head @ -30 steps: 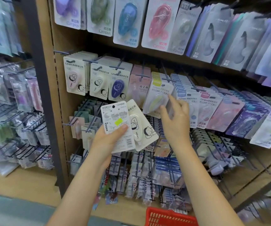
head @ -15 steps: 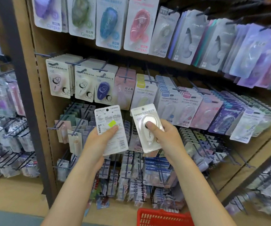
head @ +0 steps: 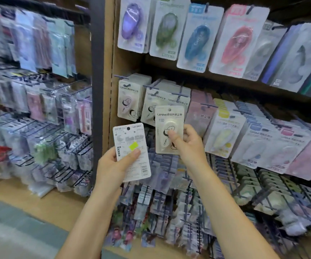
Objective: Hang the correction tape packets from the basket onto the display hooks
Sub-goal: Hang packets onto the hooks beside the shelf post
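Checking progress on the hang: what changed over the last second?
The right hand went from reaching at the hooks to pinching the cream packet taken from the left hand's fan, and raised it toward the matching cream row. It is not hooked yet. The left hand still holds the back-facing packet.

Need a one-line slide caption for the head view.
Right hand raises a cream carded correction tape packet toward the wire display hooks; left hand holds a white packet back-side out.

One packet point(head: 169, 128) per hand point(head: 190, 144)
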### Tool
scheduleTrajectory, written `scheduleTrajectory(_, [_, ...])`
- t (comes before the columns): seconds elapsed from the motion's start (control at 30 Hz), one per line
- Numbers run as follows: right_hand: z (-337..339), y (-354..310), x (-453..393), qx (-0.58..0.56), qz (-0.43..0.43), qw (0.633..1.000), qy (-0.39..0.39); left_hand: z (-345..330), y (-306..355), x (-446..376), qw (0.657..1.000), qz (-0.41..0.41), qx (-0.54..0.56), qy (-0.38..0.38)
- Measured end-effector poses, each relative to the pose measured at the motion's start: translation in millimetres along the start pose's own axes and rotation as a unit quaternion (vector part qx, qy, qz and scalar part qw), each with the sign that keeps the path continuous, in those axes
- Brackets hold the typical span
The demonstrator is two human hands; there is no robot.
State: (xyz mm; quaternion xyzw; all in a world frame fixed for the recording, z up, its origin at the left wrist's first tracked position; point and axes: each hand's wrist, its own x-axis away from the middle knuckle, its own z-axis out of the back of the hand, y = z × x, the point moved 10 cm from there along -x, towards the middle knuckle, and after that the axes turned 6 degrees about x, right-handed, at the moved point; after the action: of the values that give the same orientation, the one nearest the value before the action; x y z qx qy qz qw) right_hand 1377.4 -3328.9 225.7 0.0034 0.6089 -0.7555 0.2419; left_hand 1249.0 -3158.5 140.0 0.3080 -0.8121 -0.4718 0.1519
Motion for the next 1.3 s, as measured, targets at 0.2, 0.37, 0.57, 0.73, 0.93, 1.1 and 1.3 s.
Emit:
scheduleTrajectory(0.2, [-51.0, -13.3, -41.2, -0.014, 0.013, 0.999, 0.028, 38.2, 8.2, -28.0, 1.0, 0.002, 0.007, 0.01])
scheduleTrajectory(0.37, [-53.5, -5.3, -55.4, 0.006, 0.007, 0.997, 0.072, 50.0, 2.6, -41.6, 1.0, 0.009, 0.016, 0.003])
scheduleTrajectory(0.57, [-54.7, -3.8, -66.7, 0.067, -0.023, 0.994, 0.083, 41.3, 3.5, -46.9, 0.999, 0.006, 0.005, -0.037])
scheduleTrajectory(0.73, [-48.2, -6.6, -7.1, 0.042, -0.042, 0.997, 0.056, 28.1, 15.1, -47.1, 0.997, -0.039, -0.001, -0.069])
scheduleTrajectory(0.93, [-60.4, -1.2, 19.8, 0.002, -0.052, 0.995, -0.08, -19.0, 14.3, -29.9, 0.983, -0.062, -0.052, -0.166])
scheduleTrajectory(1.1, [-15.3, 6.4, 18.4, 0.012, -0.044, 0.998, 0.031, -44.1, 23.0, -20.5, 0.936, -0.198, -0.237, -0.168])
scheduleTrajectory(1.3, [-15.6, 1.0, 24.0, -0.048, -0.04, 0.998, -0.027, -79.8, 9.7, -15.5, 0.921, -0.173, -0.275, -0.214])
